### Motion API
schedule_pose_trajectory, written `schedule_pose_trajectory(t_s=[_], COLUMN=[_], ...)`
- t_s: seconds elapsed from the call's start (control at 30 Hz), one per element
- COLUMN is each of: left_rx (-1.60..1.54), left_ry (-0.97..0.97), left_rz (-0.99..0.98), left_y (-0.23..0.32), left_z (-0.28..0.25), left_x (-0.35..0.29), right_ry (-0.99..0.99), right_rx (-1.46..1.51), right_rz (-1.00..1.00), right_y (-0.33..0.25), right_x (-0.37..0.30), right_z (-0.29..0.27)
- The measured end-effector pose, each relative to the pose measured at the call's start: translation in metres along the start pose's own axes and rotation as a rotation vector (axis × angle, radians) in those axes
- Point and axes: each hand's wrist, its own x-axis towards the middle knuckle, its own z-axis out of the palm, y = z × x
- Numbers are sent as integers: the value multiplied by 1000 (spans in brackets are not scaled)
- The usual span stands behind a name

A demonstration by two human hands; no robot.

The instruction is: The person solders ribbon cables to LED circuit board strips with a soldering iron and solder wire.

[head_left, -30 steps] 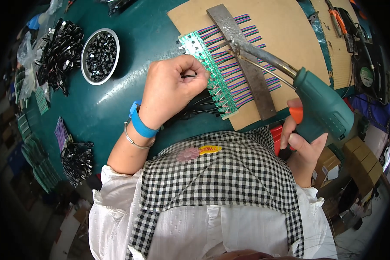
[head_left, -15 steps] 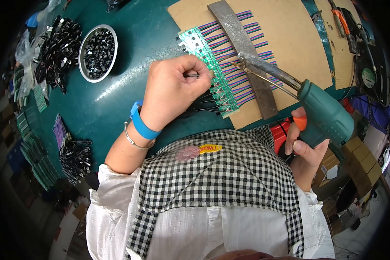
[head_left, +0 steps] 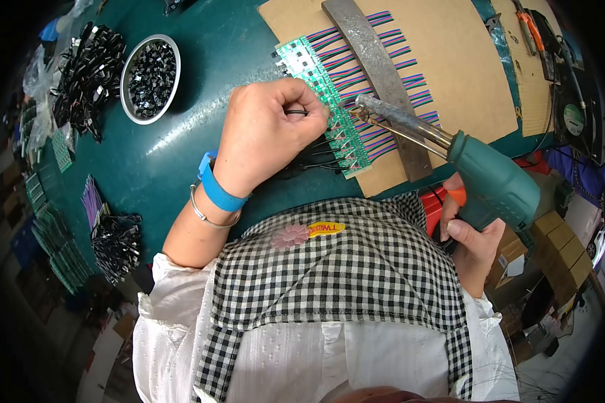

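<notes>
My left hand (head_left: 267, 131) is closed in a pinch on a thin black cable (head_left: 296, 112) at the near edge of a green circuit board panel (head_left: 346, 138). Around the grip of a green soldering gun (head_left: 501, 181) my right hand (head_left: 476, 243) is closed, near its orange trigger. The gun's metal tip reaches the panel just right of my left fingertips; whether it touches cannot be made out. Rows of multicoloured ribbon wires (head_left: 405, 65) stick out from the panel's right side. More black cables (head_left: 323, 156) hang off its lower left side.
A heavy metal bar (head_left: 363, 43) lies across the wires on a cardboard sheet (head_left: 460, 74). At left stand a round metal bowl (head_left: 176, 86) of small black parts and a pile of black cables (head_left: 91, 74). Pliers with orange handles (head_left: 528, 30) lie at far right.
The soldering gun has moved left, bringing its tip nearer the panel and my left fingertips. My left hand has barely shifted and keeps its pinch on the cable.
</notes>
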Motion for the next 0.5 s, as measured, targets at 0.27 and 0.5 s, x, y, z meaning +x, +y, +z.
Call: schedule_pose_trajectory(t_s=[0.27, 0.5], left_rx=[-47, -23], left_ry=[-36, -69], left_rz=[-30, -6], left_y=[-1, 3], left_z=[-1, -1], left_x=[2, 3], right_ry=[82, 141], right_rx=[-1, -35], right_rz=[52, 37], right_y=[1, 7], right_x=[0, -1], right_z=[9, 6])
